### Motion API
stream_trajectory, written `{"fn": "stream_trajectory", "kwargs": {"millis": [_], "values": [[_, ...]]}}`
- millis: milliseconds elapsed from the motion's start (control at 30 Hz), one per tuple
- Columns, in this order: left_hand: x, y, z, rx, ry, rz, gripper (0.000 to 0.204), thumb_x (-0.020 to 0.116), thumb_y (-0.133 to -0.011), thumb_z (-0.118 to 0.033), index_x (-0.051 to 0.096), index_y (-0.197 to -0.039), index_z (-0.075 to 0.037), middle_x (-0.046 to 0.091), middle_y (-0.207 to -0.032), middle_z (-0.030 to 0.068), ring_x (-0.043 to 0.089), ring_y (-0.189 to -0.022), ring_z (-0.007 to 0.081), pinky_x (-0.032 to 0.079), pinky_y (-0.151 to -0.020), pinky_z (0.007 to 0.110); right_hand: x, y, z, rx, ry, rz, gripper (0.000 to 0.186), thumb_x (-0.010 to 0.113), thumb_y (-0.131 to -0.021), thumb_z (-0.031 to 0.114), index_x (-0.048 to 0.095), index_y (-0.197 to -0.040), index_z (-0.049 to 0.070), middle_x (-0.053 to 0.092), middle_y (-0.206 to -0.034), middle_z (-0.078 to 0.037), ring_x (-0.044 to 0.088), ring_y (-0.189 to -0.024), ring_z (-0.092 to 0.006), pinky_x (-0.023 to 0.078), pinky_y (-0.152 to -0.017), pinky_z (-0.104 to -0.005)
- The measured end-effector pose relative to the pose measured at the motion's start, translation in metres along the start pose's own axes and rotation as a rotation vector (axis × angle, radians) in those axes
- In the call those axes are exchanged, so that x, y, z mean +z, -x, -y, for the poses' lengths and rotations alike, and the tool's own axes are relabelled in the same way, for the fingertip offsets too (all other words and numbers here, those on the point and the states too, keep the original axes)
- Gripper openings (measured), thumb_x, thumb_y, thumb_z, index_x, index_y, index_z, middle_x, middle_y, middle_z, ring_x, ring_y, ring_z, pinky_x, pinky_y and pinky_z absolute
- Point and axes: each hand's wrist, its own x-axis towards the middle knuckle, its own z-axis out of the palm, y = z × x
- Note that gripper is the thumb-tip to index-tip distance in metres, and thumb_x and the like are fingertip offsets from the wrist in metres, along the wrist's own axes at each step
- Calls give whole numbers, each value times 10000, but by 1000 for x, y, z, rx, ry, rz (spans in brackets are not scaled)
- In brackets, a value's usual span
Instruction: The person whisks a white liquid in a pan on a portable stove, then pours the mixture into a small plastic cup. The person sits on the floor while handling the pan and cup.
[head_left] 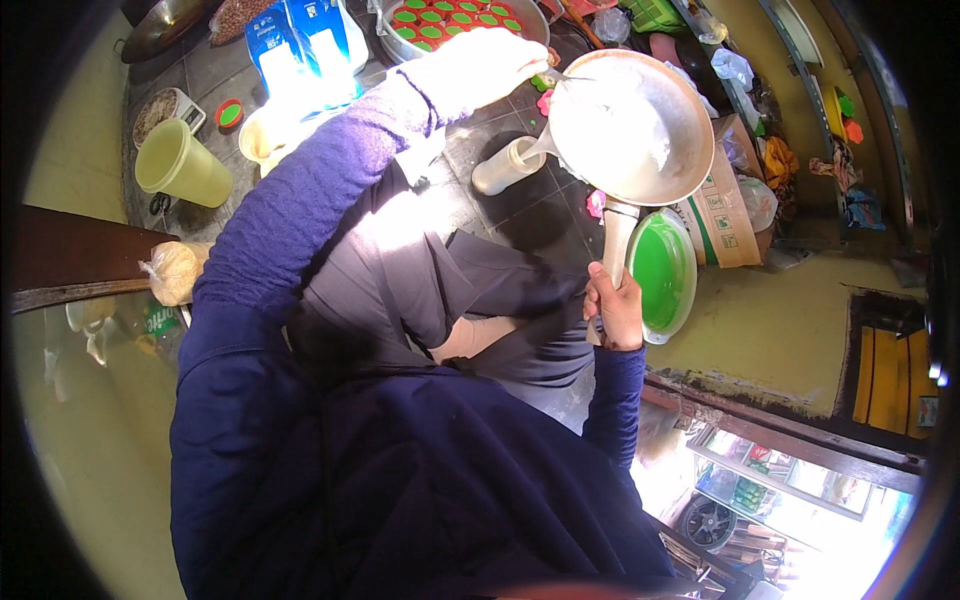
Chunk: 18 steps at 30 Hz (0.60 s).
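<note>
A round, pale-rimmed saucepan [700,150] with white contents is held up at the upper right. My right hand [613,305] is closed round its long pale handle [619,235]. My left hand [495,65], washed out by sunlight, reaches to the pan's left rim. It is closed on a thin metal utensil [570,78] whose end lies over the pan; its kind is hard to make out. Below the pan's left side, a pale cylindrical container [503,168] stands on the floor with a light handle leaning out of it. Beside the pan handle lies a white-rimmed basin [690,285] with green contents.
At the top, a metal pan [393,45] holds several red cups filled with green. Blue-white packages [300,50], a yellow pitcher [182,170], a scale [188,115] and a small red cup [229,112] stand left. A cardboard box [725,215] is at the right.
</note>
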Motion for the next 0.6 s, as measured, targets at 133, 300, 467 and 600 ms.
{"fn": "stream_trajectory", "kwargs": {"millis": [133, 300, 467, 600], "values": [[-5, 0, -1, 83, -2, -40, 308, 461, -910, -327, 612, -1034, -89, 639, -903, 115, 608, -795, 268, 482, -713, 347, -1, 0, 0, -9, 15, -3, 208, 589, -871, 200, 470, -837, 33, 452, -558, -8, 436, -399, -85, 371, -370, -224], [-10, -2, -4, 51, -6, -3, 313, 465, -909, -329, 612, -1049, -90, 640, -909, 117, 609, -792, 267, 482, -708, 340, -2, 0, 0, -13, 17, -10, 206, 589, -870, 196, 472, -834, 31, 455, -559, -9, 438, -401, -86, 371, -371, -225], [-11, -2, -3, 55, -8, 4, 317, 467, -908, -331, 611, -1057, -91, 640, -913, 118, 610, -796, 265, 483, -710, 338, -2, 0, 1, -9, 26, -12, 211, 591, -869, 201, 472, -830, 31, 456, -560, -8, 439, -403, -84, 372, -374, -221], [-9, -2, -1, 96, -19, -27, 318, 468, -907, -334, 611, -1056, -91, 639, -914, 118, 610, -800, 264, 484, -713, 338, -3, 1, 1, -4, 27, -13, 214, 593, -868, 205, 473, -829, 33, 456, -560, -8, 438, -405, -81, 371, -375, -220]]}}
